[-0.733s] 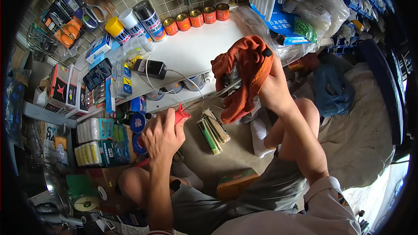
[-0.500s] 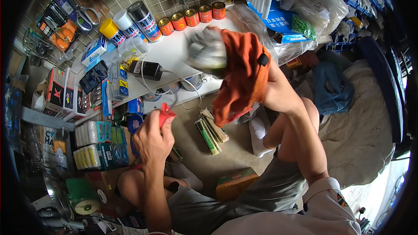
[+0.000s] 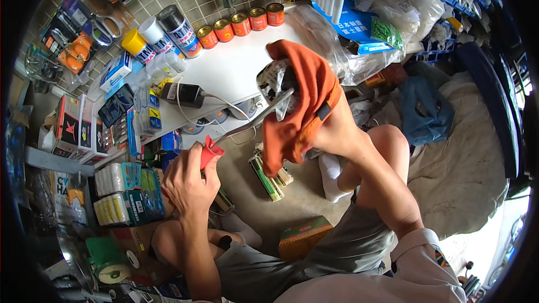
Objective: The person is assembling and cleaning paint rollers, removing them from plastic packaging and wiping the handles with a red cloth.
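The red handle [image 3: 211,153] of a long, thin metal tool is gripped in my closed left hand [image 3: 191,185]. Its slim grey shaft [image 3: 247,124] slants up to the right. The shaft's far end meets a crumpled, newspaper-like wad [image 3: 276,81]; the kind of tool does not show clearly. An orange cloth [image 3: 307,92] with a small black tag covers the fingers of my right hand [image 3: 337,129], which is closed on it. The wad bulges from the cloth's left side, and how the fingers hold it is hidden.
Behind my hands is a white shelf [image 3: 219,70] with several small red tins [image 3: 240,24], spray cans [image 3: 178,29] and a black power adapter [image 3: 182,95] with a white cable. Green-and-white packs [image 3: 265,177] lie on the floor near a box [image 3: 303,238]. A blue bag [image 3: 425,109] is at right.
My right hand has lowered slightly with the cloth and wad, bringing the wad to the tool's shaft. The shaft now shows clearly. My left hand has shifted slightly left and down.
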Demonstrator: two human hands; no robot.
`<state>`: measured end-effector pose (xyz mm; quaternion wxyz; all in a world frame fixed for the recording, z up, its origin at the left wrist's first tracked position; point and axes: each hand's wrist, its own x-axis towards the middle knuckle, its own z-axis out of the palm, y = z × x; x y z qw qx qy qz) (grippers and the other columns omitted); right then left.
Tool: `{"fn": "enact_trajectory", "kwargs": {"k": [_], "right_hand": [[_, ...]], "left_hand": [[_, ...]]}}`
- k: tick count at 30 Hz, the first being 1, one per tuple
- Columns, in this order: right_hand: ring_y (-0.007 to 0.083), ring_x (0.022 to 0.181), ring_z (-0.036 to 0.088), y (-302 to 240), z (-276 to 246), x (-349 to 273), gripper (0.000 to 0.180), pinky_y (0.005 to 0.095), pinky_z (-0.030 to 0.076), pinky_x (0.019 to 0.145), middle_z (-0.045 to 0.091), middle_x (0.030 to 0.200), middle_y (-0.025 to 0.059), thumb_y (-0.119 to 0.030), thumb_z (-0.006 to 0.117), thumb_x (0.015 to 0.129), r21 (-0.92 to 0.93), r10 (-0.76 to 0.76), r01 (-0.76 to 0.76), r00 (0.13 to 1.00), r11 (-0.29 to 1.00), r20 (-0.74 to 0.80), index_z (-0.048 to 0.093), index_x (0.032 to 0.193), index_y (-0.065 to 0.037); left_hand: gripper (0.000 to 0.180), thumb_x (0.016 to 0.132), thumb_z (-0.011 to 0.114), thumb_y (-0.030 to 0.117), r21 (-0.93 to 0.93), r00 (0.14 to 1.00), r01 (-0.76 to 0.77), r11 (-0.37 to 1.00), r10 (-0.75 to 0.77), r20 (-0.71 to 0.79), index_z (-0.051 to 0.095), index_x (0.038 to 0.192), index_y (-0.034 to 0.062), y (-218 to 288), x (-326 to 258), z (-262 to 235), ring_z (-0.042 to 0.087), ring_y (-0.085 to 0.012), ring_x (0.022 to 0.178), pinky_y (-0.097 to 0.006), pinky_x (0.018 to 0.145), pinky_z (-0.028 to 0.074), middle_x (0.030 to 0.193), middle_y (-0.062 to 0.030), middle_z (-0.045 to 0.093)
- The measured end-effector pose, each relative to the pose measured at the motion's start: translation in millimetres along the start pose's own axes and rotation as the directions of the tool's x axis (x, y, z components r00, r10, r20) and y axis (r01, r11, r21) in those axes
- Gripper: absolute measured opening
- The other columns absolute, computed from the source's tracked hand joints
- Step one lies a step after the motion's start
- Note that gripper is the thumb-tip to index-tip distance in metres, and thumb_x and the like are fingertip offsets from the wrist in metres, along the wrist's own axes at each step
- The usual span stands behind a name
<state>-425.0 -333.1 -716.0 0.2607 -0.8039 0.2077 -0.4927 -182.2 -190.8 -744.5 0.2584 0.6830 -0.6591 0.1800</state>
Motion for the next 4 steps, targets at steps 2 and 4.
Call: {"fn": "enact_trajectory", "kwargs": {"k": [2,4], "right_hand": [[0.0369,0.108,0.057,3.3,-0.4,1.5,0.050,0.0461,0.045,0.095,0.060,0.112,0.0175,-0.022,0.080,0.075,0.017,-0.031,0.031,1.000,0.999,-0.001,0.058,0.115,-0.001],[0.0359,0.121,0.054,-3.9,-0.3,3.6,0.057,0.0456,0.041,0.105,0.057,0.128,0.0171,-0.022,0.079,0.078,0.068,-0.115,0.118,0.993,0.991,-0.038,0.057,0.128,-0.006]], "left_hand": [[0.031,0.082,0.076,0.022,-0.016,1.000,0.026,1.000,-0.026,-0.014,0.066,0.106,0.0052,0.7,-1.0,1.9,0.064,-0.0386,0.074,-0.046,0.063,0.048,0.086,-0.0144,0.067],[0.032,0.083,0.077,0.023,-0.003,1.000,0.024,1.000,-0.024,-0.019,0.066,0.107,0.0060,-1.1,-2.9,1.6,0.064,-0.0386,0.074,-0.046,0.063,0.049,0.087,-0.0147,0.067]]}}
